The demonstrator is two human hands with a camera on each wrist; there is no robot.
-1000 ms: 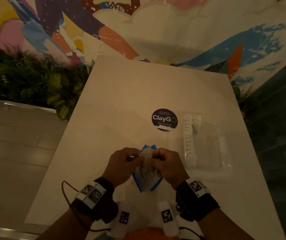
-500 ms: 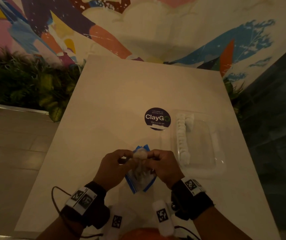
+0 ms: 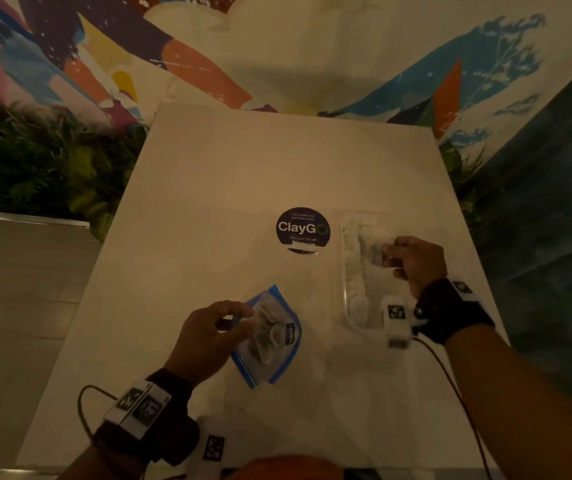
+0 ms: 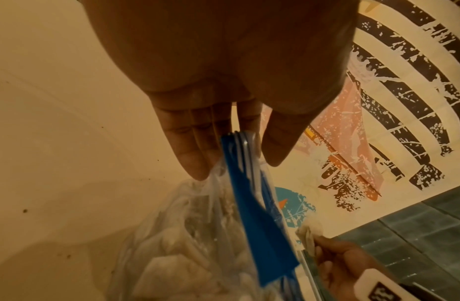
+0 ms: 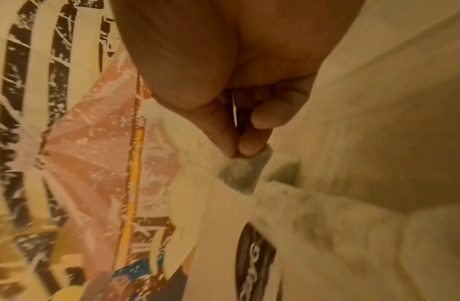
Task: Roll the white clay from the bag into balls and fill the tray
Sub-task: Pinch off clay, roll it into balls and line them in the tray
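Note:
A clear zip bag [image 3: 270,337] with a blue edge lies on the white table [image 3: 229,174], with white clay lumps inside it. My left hand [image 3: 246,318] pinches the bag's rim [image 4: 239,146] between thumb and fingers. To the right sits a clear plastic tray [image 3: 346,303] with a row of white clay balls [image 3: 352,261] along its left side. Over the tray, my right hand [image 3: 386,254] pinches a small greyish-white clay piece [image 5: 244,175] at its fingertips. The right wrist view is blurred.
A round dark ClayGo sticker [image 3: 302,230] is stuck on the table between the bag and the tray. Green plants [image 3: 35,161] stand beyond the left table edge. A painted wall [image 3: 277,46] rises behind the table.
Both hands were together at the bag's mouth. My right hand has come away to the right with a clay piece and is over the tray. My left hand stays at the bag.

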